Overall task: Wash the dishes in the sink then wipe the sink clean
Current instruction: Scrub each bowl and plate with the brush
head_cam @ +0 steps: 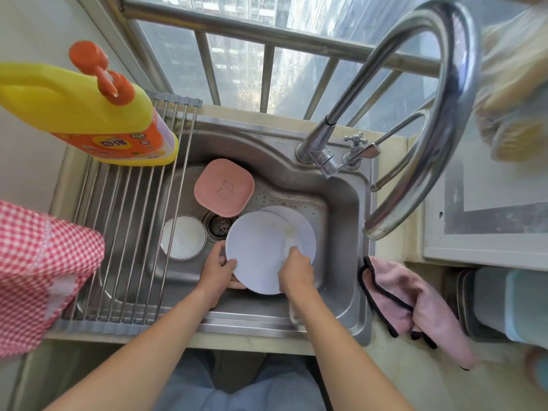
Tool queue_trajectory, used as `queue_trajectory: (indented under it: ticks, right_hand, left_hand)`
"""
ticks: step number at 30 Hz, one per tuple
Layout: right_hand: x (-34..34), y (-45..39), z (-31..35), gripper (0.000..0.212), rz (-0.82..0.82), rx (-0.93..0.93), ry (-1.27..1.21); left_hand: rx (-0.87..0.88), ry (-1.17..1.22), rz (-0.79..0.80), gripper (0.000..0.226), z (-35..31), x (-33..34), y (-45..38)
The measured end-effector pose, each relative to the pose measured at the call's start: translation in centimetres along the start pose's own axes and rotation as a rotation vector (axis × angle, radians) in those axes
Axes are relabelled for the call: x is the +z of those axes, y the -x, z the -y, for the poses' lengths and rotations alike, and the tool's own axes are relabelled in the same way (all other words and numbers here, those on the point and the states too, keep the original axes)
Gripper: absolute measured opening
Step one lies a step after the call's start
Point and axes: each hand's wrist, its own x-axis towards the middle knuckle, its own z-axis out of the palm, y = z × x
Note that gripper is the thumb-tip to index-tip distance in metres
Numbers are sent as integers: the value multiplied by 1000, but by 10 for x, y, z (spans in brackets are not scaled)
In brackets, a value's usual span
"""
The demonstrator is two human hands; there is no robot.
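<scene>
Nearest, the left hand [218, 272] grips the near-left rim of a pale lilac plate [258, 250], thumb on its face and fingers curled beneath. The right hand [296, 271] presses down on the plate's right side with fingers bunched – whether they pinch a cloth or sponge I cannot tell. That plate is held over the steel sink [347, 203], overlapping a second lilac plate [302, 226] behind it. Left of them a white bowl [183, 237] sits beside the drain [219, 225] – beyond it lies a pink square dish [224, 186]. A roll-up rack [124, 221] spans the sink's left side, carrying a yellow detergent bottle [89, 108]. A pink cloth [415, 304] lies on the counter, right; the faucet [430, 114] arches above
</scene>
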Motion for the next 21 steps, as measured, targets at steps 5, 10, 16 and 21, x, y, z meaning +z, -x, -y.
queue_trajectory:
  ticks: [5,10,16,21]
  right_hand:
    - [20,31,-6,29,210,24,148]
    - [4,-3,-8,34,-70,-8,0]
    - [25,38,-2,22,140,-150,-51]
    - [4,27,-33,17,19,-196,122]
  left_hand:
    - [-7,17,-11,41,-2,0,2]
    - [-13,43,-20,38,-3,3,1]
    - [-46,72,-45,38,-2,5,1]
    - [-61,84,-58,40,-6,6,1]
